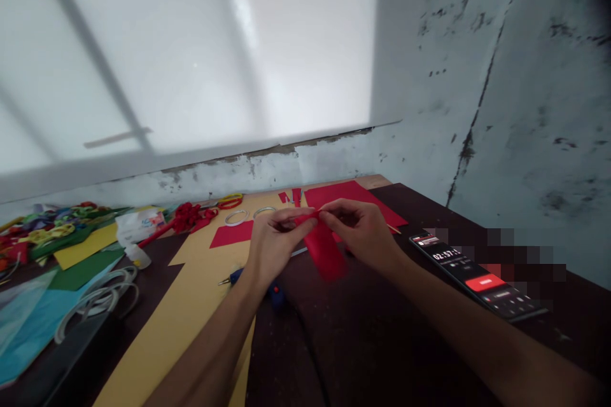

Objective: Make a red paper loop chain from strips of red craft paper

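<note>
Over the dark table, a red strip [327, 253] hangs down, its upper end pinched between both hands. It is blurred, so whether it is ribbon or paper is unclear. My left hand [277, 235] grips the top edge from the left with thumb and fingertips. From the right, my right hand [360, 226] pinches the same edge, fingertips close to the left ones. Beneath my left wrist lies a blue glue gun [275, 296], partly covered by the forearm, its metal nozzle pointing left. Red sheets [351, 198] lie behind the hands.
Tan card [191, 292] covers part of the table. Two rings [236, 218], scissors [230, 201] and a red ribbon bundle [191, 217] lie at the back. Coiled cable [98, 299], a small bottle [138, 257] and coloured sheets [88, 245] are left; a phone [470, 276] is right.
</note>
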A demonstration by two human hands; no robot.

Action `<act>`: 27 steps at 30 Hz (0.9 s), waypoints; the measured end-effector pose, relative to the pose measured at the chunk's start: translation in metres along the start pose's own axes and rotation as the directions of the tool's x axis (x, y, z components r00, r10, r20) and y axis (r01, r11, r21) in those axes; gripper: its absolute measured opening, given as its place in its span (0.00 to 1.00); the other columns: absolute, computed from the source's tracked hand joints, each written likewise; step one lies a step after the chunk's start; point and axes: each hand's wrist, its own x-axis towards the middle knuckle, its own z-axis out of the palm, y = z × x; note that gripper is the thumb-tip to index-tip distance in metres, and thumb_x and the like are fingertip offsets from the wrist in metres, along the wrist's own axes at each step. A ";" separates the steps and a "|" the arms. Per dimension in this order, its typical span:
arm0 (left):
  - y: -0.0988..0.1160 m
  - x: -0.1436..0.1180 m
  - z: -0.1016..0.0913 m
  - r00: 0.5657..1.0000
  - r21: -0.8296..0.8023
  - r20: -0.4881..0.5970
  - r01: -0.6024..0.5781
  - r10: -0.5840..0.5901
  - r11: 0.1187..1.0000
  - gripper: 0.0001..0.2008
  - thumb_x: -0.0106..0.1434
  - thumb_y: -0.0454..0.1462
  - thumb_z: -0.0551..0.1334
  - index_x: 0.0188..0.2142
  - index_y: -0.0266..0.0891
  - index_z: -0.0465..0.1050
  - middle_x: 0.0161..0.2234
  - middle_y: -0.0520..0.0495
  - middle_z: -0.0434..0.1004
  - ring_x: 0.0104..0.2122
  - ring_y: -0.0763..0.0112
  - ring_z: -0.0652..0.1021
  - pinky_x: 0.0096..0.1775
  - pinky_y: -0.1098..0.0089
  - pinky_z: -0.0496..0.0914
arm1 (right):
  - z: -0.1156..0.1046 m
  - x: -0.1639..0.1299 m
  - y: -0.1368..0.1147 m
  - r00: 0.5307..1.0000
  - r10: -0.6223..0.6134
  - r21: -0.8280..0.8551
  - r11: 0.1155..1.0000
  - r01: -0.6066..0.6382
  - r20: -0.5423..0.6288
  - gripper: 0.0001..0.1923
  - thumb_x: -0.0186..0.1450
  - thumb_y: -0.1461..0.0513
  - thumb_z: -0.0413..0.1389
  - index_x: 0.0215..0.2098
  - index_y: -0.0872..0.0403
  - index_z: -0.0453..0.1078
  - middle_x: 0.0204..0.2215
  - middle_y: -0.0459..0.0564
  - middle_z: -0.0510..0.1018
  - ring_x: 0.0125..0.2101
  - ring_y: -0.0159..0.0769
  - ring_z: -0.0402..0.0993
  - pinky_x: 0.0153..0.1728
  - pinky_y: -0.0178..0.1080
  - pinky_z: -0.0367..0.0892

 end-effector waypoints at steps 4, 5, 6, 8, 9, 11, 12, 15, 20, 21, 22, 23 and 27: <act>0.002 0.002 -0.002 0.998 -0.075 -0.053 0.025 -0.029 0.997 0.13 0.53 0.40 0.71 0.39 0.39 0.83 0.29 0.47 0.82 0.28 0.68 0.78 0.32 0.70 0.71 | -0.001 0.001 0.002 0.991 0.055 0.072 0.995 -0.064 0.121 0.12 0.62 0.55 0.60 0.38 0.55 0.78 0.33 0.50 0.82 0.32 0.36 0.78 0.33 0.36 0.71; 0.003 0.003 -0.002 0.996 -0.071 -0.082 0.020 -0.026 0.997 0.13 0.53 0.39 0.71 0.39 0.39 0.83 0.31 0.46 0.83 0.29 0.68 0.78 0.33 0.70 0.71 | -0.001 0.001 0.002 0.985 0.064 0.061 0.995 -0.075 0.158 0.12 0.62 0.55 0.60 0.37 0.54 0.78 0.32 0.49 0.83 0.32 0.36 0.78 0.32 0.35 0.70; 0.004 0.004 -0.003 0.993 -0.067 -0.114 0.012 -0.019 0.998 0.14 0.53 0.39 0.71 0.39 0.39 0.83 0.32 0.46 0.83 0.30 0.67 0.78 0.33 0.70 0.72 | -0.002 0.001 0.002 0.980 0.072 0.039 0.996 -0.080 0.186 0.12 0.62 0.55 0.60 0.37 0.54 0.79 0.32 0.49 0.83 0.32 0.36 0.78 0.32 0.35 0.70; 0.005 0.004 -0.005 0.985 -0.081 -0.172 -0.003 -0.011 0.997 0.15 0.52 0.39 0.71 0.41 0.39 0.82 0.34 0.45 0.84 0.33 0.66 0.79 0.36 0.68 0.72 | -0.002 0.001 0.002 0.976 0.075 -0.007 0.997 -0.075 0.204 0.12 0.63 0.55 0.58 0.37 0.54 0.80 0.32 0.48 0.83 0.31 0.35 0.77 0.32 0.35 0.69; 0.006 0.005 -0.005 0.980 -0.095 -0.197 -0.008 -0.011 0.995 0.16 0.52 0.39 0.72 0.41 0.38 0.82 0.35 0.45 0.84 0.34 0.65 0.80 0.37 0.68 0.73 | -0.002 0.000 0.002 0.976 0.074 -0.022 0.997 -0.071 0.203 0.13 0.64 0.55 0.58 0.37 0.54 0.80 0.32 0.48 0.83 0.32 0.36 0.77 0.32 0.35 0.69; 0.007 0.005 -0.005 0.972 -0.115 -0.233 -0.008 -0.019 0.993 0.16 0.52 0.39 0.72 0.41 0.38 0.82 0.35 0.44 0.84 0.35 0.64 0.80 0.38 0.66 0.74 | -0.002 0.000 0.002 0.978 0.073 -0.036 0.997 -0.067 0.198 0.14 0.65 0.54 0.57 0.38 0.54 0.80 0.32 0.48 0.83 0.32 0.37 0.77 0.32 0.36 0.70; 0.007 0.005 -0.005 0.970 -0.121 -0.241 -0.006 -0.023 0.993 0.16 0.51 0.39 0.72 0.41 0.37 0.82 0.35 0.43 0.84 0.35 0.63 0.80 0.39 0.66 0.74 | -0.002 0.000 0.003 0.978 0.072 -0.039 0.997 -0.066 0.196 0.15 0.65 0.53 0.57 0.38 0.53 0.80 0.33 0.49 0.83 0.32 0.37 0.77 0.32 0.36 0.70; 0.007 0.005 -0.005 0.966 -0.124 -0.257 -0.002 -0.031 0.992 0.17 0.51 0.39 0.72 0.41 0.37 0.82 0.35 0.44 0.84 0.34 0.64 0.80 0.38 0.66 0.74 | -0.001 0.001 0.004 0.978 0.066 -0.049 0.997 -0.057 0.197 0.15 0.65 0.52 0.56 0.39 0.53 0.80 0.33 0.48 0.83 0.32 0.36 0.77 0.31 0.35 0.69; 0.005 0.006 -0.006 0.959 -0.129 -0.280 -0.004 -0.033 0.992 0.18 0.51 0.40 0.72 0.43 0.38 0.82 0.36 0.45 0.84 0.34 0.66 0.80 0.38 0.68 0.73 | -0.001 0.000 0.007 0.980 0.036 -0.075 0.997 -0.022 0.193 0.16 0.66 0.52 0.55 0.38 0.53 0.80 0.31 0.48 0.82 0.33 0.38 0.77 0.32 0.36 0.69; 0.006 0.006 -0.006 0.958 -0.127 -0.285 -0.006 -0.031 0.992 0.18 0.51 0.40 0.72 0.43 0.38 0.82 0.36 0.45 0.84 0.34 0.66 0.80 0.38 0.68 0.73 | 0.000 0.000 0.007 0.982 0.030 -0.077 0.997 -0.016 0.185 0.16 0.66 0.52 0.55 0.37 0.53 0.79 0.31 0.48 0.82 0.34 0.38 0.77 0.32 0.36 0.69; 0.006 0.006 -0.006 0.956 -0.124 -0.292 -0.008 -0.029 0.992 0.18 0.51 0.40 0.72 0.43 0.38 0.82 0.35 0.45 0.84 0.34 0.66 0.80 0.38 0.68 0.73 | 0.000 0.000 0.007 0.984 0.026 -0.079 0.997 -0.012 0.178 0.16 0.66 0.52 0.55 0.37 0.53 0.79 0.31 0.48 0.82 0.34 0.38 0.77 0.32 0.36 0.69; 0.006 0.006 -0.006 0.955 -0.118 -0.297 -0.010 -0.025 0.993 0.18 0.51 0.40 0.72 0.42 0.38 0.82 0.35 0.45 0.84 0.34 0.66 0.80 0.38 0.68 0.73 | 0.001 -0.001 0.007 0.985 0.023 -0.082 0.997 -0.009 0.170 0.15 0.65 0.52 0.56 0.36 0.53 0.79 0.31 0.48 0.82 0.34 0.39 0.77 0.32 0.36 0.68; 0.006 0.005 -0.005 0.953 -0.106 -0.302 -0.014 -0.019 0.994 0.18 0.51 0.41 0.72 0.42 0.38 0.82 0.34 0.45 0.84 0.32 0.66 0.79 0.36 0.67 0.73 | 0.001 0.000 0.005 0.985 0.020 -0.081 0.997 -0.007 0.170 0.15 0.65 0.52 0.55 0.35 0.54 0.78 0.30 0.48 0.82 0.33 0.38 0.77 0.31 0.36 0.68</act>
